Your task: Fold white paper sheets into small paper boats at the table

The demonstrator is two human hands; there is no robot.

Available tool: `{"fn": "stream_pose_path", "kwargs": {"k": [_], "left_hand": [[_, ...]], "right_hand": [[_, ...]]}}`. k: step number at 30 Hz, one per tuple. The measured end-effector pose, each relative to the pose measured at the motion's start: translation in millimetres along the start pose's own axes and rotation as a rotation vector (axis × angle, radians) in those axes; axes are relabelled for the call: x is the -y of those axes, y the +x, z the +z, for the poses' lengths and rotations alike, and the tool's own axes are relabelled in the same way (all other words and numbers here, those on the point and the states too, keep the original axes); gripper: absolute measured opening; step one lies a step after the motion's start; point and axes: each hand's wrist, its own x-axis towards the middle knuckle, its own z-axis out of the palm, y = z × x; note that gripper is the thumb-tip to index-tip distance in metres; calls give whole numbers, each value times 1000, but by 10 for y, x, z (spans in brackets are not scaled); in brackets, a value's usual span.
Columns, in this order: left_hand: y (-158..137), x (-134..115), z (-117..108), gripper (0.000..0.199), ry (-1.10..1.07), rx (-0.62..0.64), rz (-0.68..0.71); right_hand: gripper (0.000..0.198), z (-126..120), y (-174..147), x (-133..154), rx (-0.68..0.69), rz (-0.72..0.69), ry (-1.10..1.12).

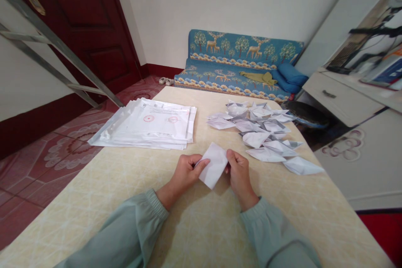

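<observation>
A white folded paper [214, 166], roughly diamond-shaped, is held up between my two hands over the table's middle. My left hand [185, 172] pinches its left edge, thumb on top. At the right corner, my right hand [239, 174] grips it between thumb and fingers; the fingertips behind the paper are partly hidden. Several folded paper boats [265, 150] lie bunched on the right part of the table, a single boat [303, 166] nearest my right hand. To the left rests a stack of paper sheets [150, 127], with red round stamps on the top one.
The table [194, 230] has a pale yellow patterned cover. Beyond its far edge stands a blue sofa [226, 73] with a deer print. A metal ladder [59, 46] leans on the left, and a white cabinet [342, 96] stands close on the right beside a dark round stool [307, 114].
</observation>
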Motion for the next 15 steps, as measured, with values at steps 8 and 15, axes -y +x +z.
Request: {"fn": "stream_pose_path", "kwargs": {"k": [8, 15], "left_hand": [[11, 26, -1, 40, 32, 38, 52], [22, 14, -10, 40, 54, -5, 55]], "right_hand": [[38, -9, -14, 62, 14, -38, -69], [26, -15, 7, 18, 120, 21, -4]]}}
